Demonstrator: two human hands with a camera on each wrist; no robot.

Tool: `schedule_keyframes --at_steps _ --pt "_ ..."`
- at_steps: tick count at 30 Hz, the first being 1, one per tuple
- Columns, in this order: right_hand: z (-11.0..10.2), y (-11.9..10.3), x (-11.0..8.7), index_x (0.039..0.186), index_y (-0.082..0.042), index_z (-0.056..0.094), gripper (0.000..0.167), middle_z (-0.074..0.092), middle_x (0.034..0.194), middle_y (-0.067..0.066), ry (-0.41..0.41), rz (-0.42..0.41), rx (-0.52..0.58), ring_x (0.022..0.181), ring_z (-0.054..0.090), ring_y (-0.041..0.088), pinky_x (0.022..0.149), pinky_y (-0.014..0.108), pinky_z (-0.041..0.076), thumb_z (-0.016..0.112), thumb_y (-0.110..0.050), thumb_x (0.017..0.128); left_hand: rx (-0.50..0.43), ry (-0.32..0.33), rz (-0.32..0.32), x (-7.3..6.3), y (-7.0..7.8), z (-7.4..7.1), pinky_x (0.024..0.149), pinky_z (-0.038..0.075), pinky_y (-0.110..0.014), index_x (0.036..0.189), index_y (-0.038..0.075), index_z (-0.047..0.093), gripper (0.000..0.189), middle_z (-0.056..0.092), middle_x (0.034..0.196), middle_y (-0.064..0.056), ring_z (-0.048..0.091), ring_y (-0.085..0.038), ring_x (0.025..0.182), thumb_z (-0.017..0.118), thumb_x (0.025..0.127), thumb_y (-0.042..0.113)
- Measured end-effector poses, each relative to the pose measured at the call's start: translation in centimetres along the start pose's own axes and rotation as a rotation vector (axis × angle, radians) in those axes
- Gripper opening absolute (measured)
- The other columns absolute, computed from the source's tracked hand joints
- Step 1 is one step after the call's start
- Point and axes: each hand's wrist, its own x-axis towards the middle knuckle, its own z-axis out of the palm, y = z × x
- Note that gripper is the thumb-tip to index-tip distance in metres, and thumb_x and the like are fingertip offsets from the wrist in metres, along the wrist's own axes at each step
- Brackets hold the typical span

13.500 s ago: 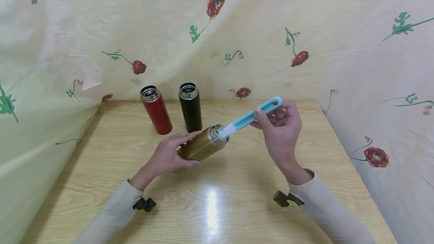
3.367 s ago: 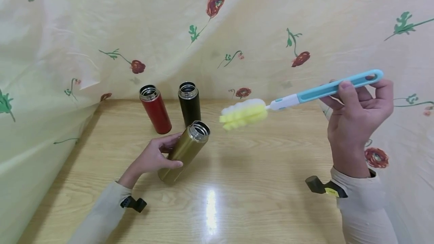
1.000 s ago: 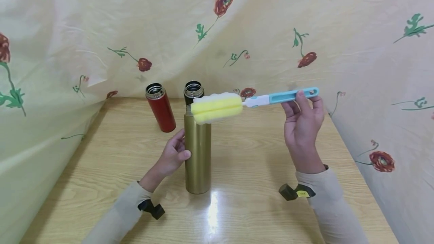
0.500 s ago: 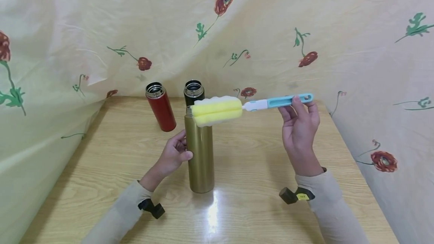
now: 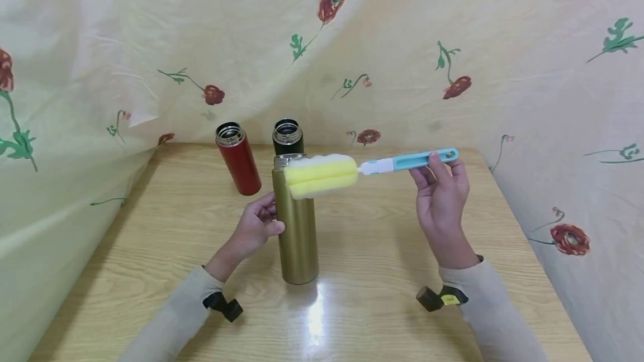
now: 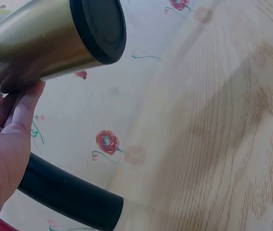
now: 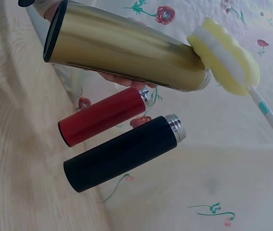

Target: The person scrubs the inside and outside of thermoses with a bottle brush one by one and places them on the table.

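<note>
My left hand (image 5: 255, 229) grips a gold thermos bottle (image 5: 298, 233) by its side, thumb at the front. The bottle stands nearly upright; its black base (image 6: 102, 29) shows in the left wrist view, raised off the table. My right hand (image 5: 444, 197) pinches the light-blue handle (image 5: 417, 160) of a bottle brush between thumb and fingers. The yellow and white sponge head (image 5: 322, 176) of the brush lies sideways across the gold bottle's upper part, hiding some of its steel neck. In the right wrist view the sponge (image 7: 227, 55) is right at the bottle's neck end.
A red thermos bottle (image 5: 238, 163) without a lid stands at the back left of the wooden table (image 5: 382, 228). Beside it a lidless black bottle (image 5: 289, 139) is partly hidden behind the gold one. A flowered cloth (image 5: 241, 27) hangs behind and along both sides.
Earlier the brush was inside the tilted gold bottle; it was drawn out and the bottle turned upright. Over the last second the brush has sunk slightly along the bottle, uncovering more of its neck.
</note>
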Motion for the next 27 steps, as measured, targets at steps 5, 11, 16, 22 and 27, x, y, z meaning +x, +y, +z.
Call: schedule_keyframes --at_steps 5,11,16,22,27 --pt "-0.6 0.1 -0.2 0.104 0.001 0.052 0.021 0.065 0.088 0.012 -0.013 0.024 -0.002 0.073 0.075 0.023 0.075 0.028 0.061 0.070 0.001 0.093 -0.032 -0.020 0.033 0.0 -0.2 -0.3 0.077 0.057 -0.020 0.131 0.017 0.064 0.050 0.076 0.105 0.003 0.070 -0.007 0.091 0.082 0.086 0.028" --pt "-1.5 0.4 -0.9 0.106 0.000 0.053 0.020 0.069 0.089 0.013 -0.033 0.069 -0.048 0.074 0.075 0.023 0.074 0.028 0.061 0.069 0.000 0.095 -0.066 -0.026 0.045 0.1 0.0 -0.8 0.074 0.057 -0.019 0.130 0.019 0.065 0.049 0.076 0.105 0.002 0.070 -0.007 0.090 0.082 0.087 0.034" --pt "-2.9 0.7 -1.9 0.107 -0.002 0.053 0.017 0.071 0.091 0.012 -0.032 0.139 -0.114 0.076 0.075 0.020 0.075 0.027 0.061 0.067 -0.001 0.097 -0.069 -0.018 0.037 0.1 -0.2 -1.1 0.074 0.057 -0.020 0.130 0.018 0.066 0.052 0.077 0.104 0.001 0.070 -0.007 0.089 0.084 0.085 0.038" --pt "-4.6 1.0 -3.3 0.107 -0.003 0.053 0.013 0.071 0.093 0.010 -0.042 0.219 -0.180 0.079 0.074 0.018 0.080 0.028 0.060 0.063 -0.001 0.099 -0.079 -0.012 0.026 0.2 -0.4 -1.2 0.077 0.059 -0.021 0.130 0.018 0.065 0.051 0.077 0.106 0.001 0.071 -0.009 0.092 0.084 0.085 0.034" --pt "-5.7 1.0 -4.3 0.105 -0.004 0.053 0.010 0.069 0.093 0.008 -0.069 0.244 -0.233 0.080 0.072 0.017 0.082 0.028 0.060 0.060 0.000 0.100 -0.080 -0.016 0.045 0.4 -0.3 -1.1 0.080 0.058 -0.021 0.130 0.021 0.065 0.049 0.076 0.107 0.002 0.072 -0.009 0.095 0.084 0.086 0.028"
